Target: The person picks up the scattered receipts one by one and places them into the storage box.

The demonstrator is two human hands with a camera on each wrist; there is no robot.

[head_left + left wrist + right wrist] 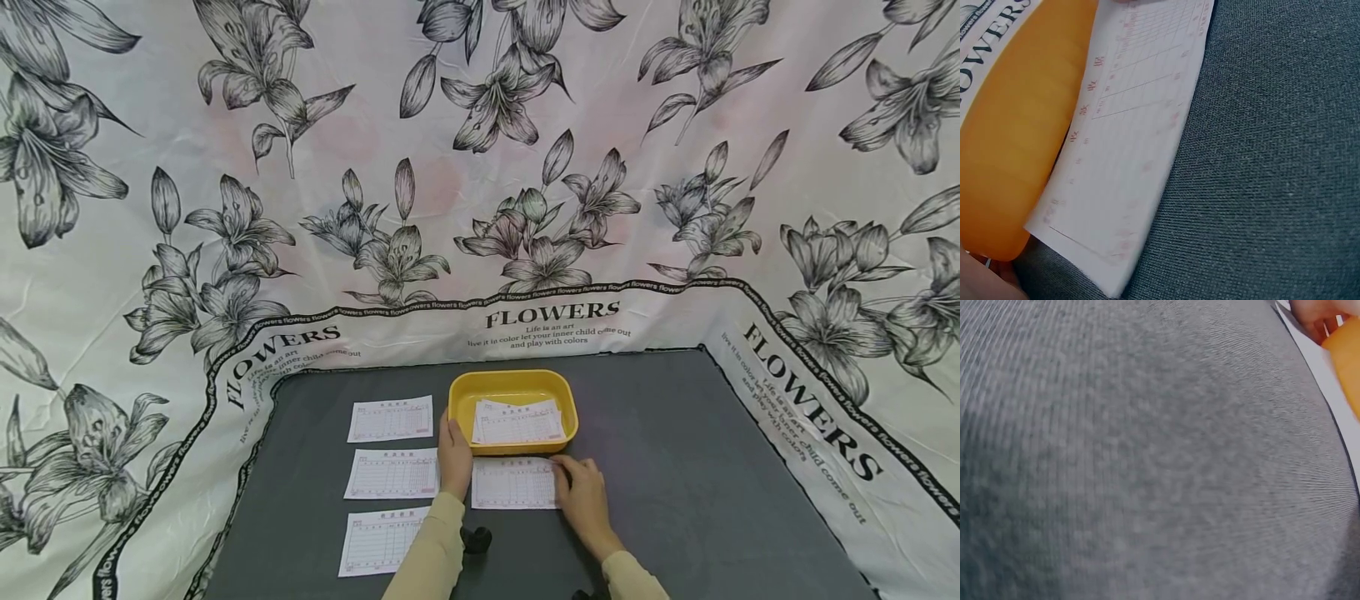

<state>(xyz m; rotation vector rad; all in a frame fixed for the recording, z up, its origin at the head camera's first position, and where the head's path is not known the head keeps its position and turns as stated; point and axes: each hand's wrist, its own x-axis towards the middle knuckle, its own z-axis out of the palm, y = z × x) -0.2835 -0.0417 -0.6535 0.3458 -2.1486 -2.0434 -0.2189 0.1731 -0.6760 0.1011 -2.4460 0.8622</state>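
A shallow yellow plastic tray (pixel 513 378) stands on the table, with several printed receipt slips (pixel 517 423) lying inside. My left hand (pixel 454 458) grips its left end, thumb on the near side. Just in front of the tray lies another receipt slip (pixel 513 483), white with a ruled form. At that slip's upper right corner my right hand (pixel 583 498) pinches the paper between thumb and fingers. The left wrist view shows the slip (pixel 1122 150) running along the tray's orange-looking wall (pixel 1022 119). In the right wrist view the left hand (pixel 1313 314) appears at the tray's end.
Three more slips lie in a column to the left: a far one (pixel 391 419), a middle one (pixel 392 474) and a near one (pixel 378 542), partly behind the left sleeve (pixel 431 554). Dark grey cloth (pixel 697 483) covers the table. A flower-printed curtain (pixel 405 342) borders it behind and at the sides.
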